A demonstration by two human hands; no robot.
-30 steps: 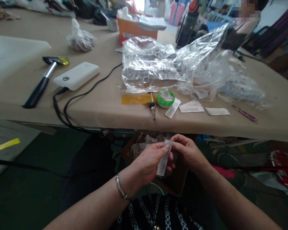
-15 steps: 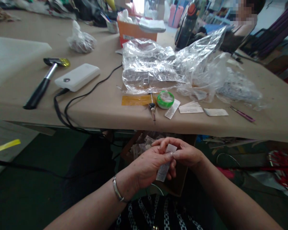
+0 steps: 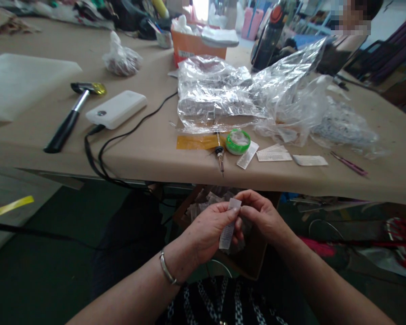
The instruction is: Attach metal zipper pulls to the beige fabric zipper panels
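Note:
My left hand (image 3: 209,230) pinches a small, narrow whitish strip (image 3: 226,235) with faint print, its thumb pressed on the upper part. The strip slants over the lap, below the table's front edge. Right beside its upper end, my right hand (image 3: 261,215) is closed in a pinch, thumb and forefinger meeting close to the left fingertips. What lies between those right fingertips is too small to tell. Under both hands stands a cardboard box (image 3: 253,259) with several small clear packets (image 3: 203,201) in it, partly hidden by the hands.
A soldering-iron-like tool (image 3: 220,155) points off the table edge, beside a green round tub (image 3: 237,141). Printed strips (image 3: 274,153) and tweezers (image 3: 349,163) lie rightward. Clear plastic bags (image 3: 219,97) spread behind. Leftward are a hammer (image 3: 71,118) and a corded white power bank (image 3: 117,109). A person sits far right.
My right hand has drawn slightly right, off the strip, and its fingers have opened up a gap from the left hand's back. The strip stays in my left hand, now more upright.

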